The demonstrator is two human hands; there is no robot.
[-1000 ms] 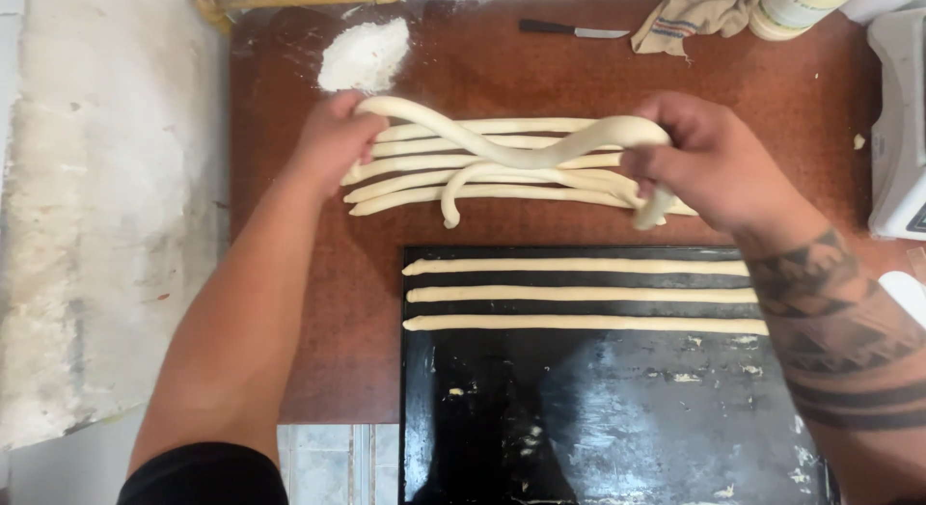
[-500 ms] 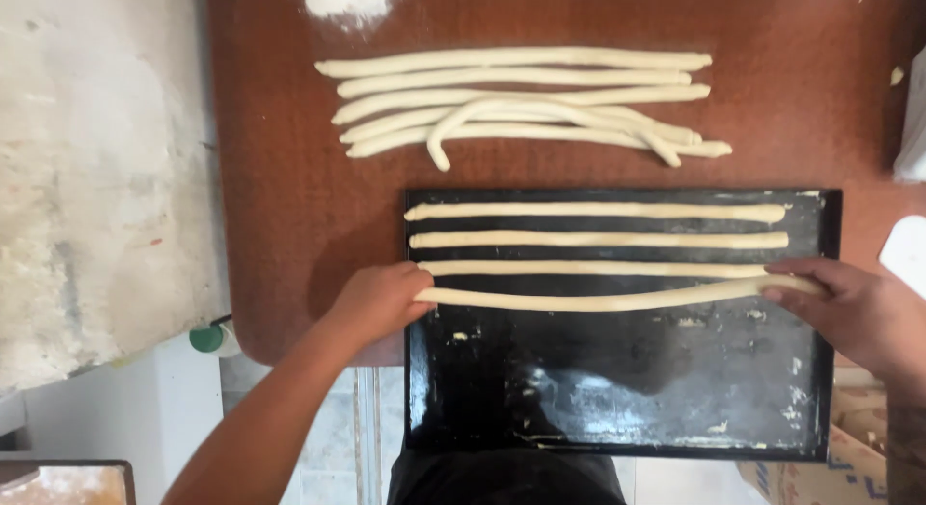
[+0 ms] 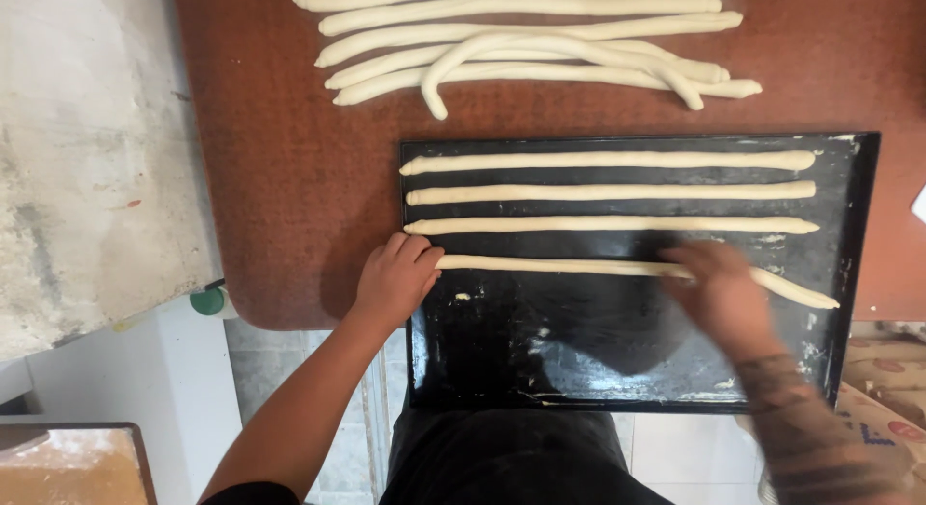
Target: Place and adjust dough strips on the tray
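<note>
Black baking tray (image 3: 849, 273): three dough ropes (image 3: 608, 192) laid straight, fourth rope (image 3: 550, 265) under left hand (image 3: 395, 278) fingertips and blurred, open-looking right hand (image 3: 719, 293); loose pile of ropes (image 3: 531, 52) waits on far table (image 3: 289, 177).

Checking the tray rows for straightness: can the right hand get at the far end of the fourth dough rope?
Probably yes: the right hand already rests on that fourth dough rope, and the black tray beyond it looks bare.

A single head-worn camera looks almost straight down, close above the black baking tray (image 3: 849, 273) at the near edge of a brown table (image 3: 289, 177).
</note>
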